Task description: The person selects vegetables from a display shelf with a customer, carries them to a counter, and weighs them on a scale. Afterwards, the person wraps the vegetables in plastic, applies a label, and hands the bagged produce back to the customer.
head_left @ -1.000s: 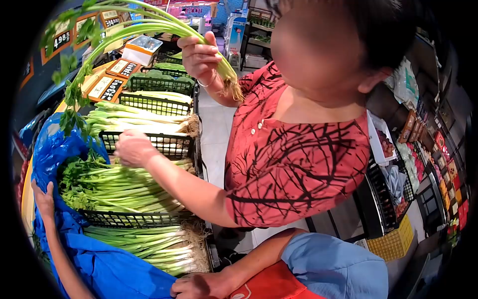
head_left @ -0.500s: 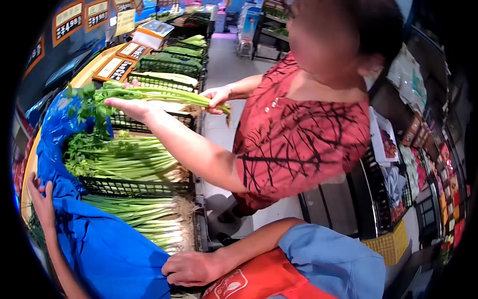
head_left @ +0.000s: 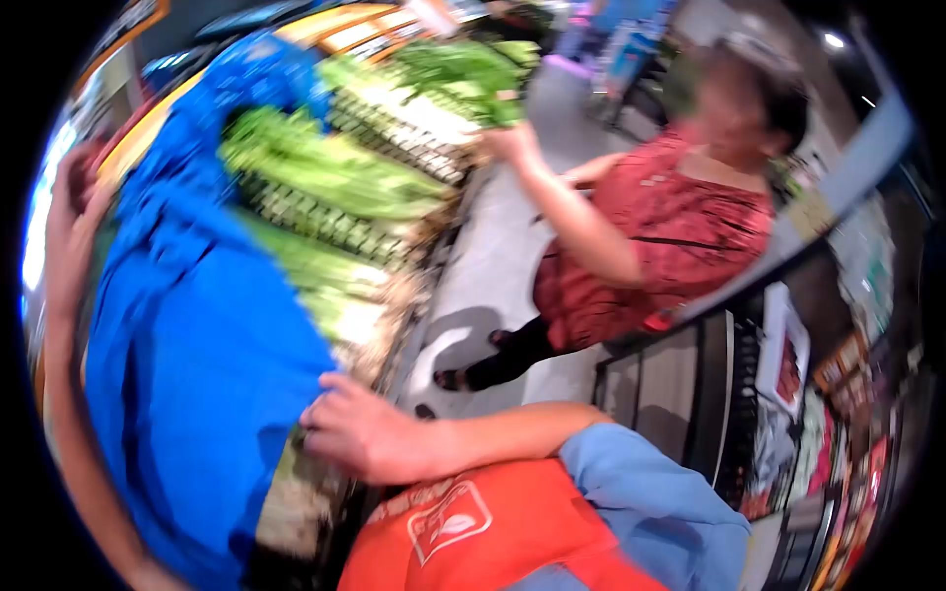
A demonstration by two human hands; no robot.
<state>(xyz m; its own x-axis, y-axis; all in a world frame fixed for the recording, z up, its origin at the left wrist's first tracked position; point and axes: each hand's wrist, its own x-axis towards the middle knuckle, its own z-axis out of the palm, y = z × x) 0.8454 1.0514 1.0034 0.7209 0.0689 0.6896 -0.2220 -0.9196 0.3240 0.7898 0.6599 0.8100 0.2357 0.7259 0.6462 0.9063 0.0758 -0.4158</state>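
Note:
A large blue cloth [head_left: 197, 364] lies over the left part of the vegetable stand. My right hand [head_left: 360, 428] has its fingers bent and closed on the cloth's right edge. At the far left, my left hand [head_left: 74, 192] is raised beside the cloth, blurred, its fingers apart and nothing seen in them. Leafy celery [head_left: 325, 163] sits in a black crate just right of the cloth, with green onions [head_left: 335, 286] nearer to me, partly covered. A red apron [head_left: 443, 522] is on my front.
Across the aisle floor [head_left: 493, 266] stands a person in a red patterned top [head_left: 680, 246], one arm reaching to greens [head_left: 463, 79] on the stand. Price signs line its back edge. Dark shelving and a white tray [head_left: 783, 345] are at the right.
The view has swung and tilted. The other person stands farther away and has lowered the bunch held up earlier. The blue cloth covers more of the nearest green onions.

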